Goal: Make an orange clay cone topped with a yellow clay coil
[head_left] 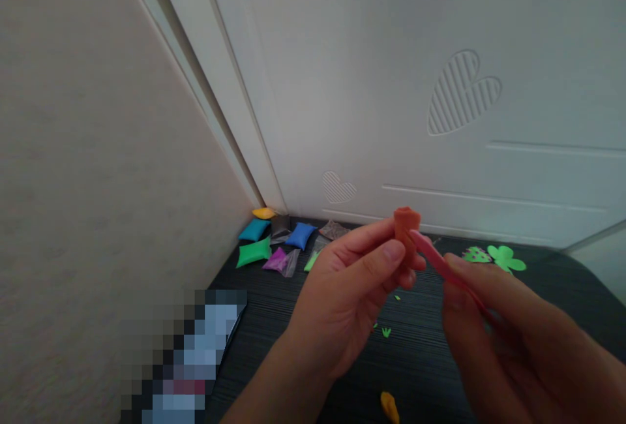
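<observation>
My left hand (349,280) is closed in a pinch on a small orange clay piece (407,223), held up over a dark tabletop (274,346). My right hand (508,326) grips a thin pink modelling tool (443,266), and the tool's tip touches the side of the clay piece. Both hands sit low in the middle and right of the view.
Several small bags of coloured clay (281,241) lie at the table's back left corner by a white door (440,85). Green clay shapes (506,257) rest at the back right. A yellow-orange clay lump (390,406) lies near the front. Tiny green bits (386,331) dot the table.
</observation>
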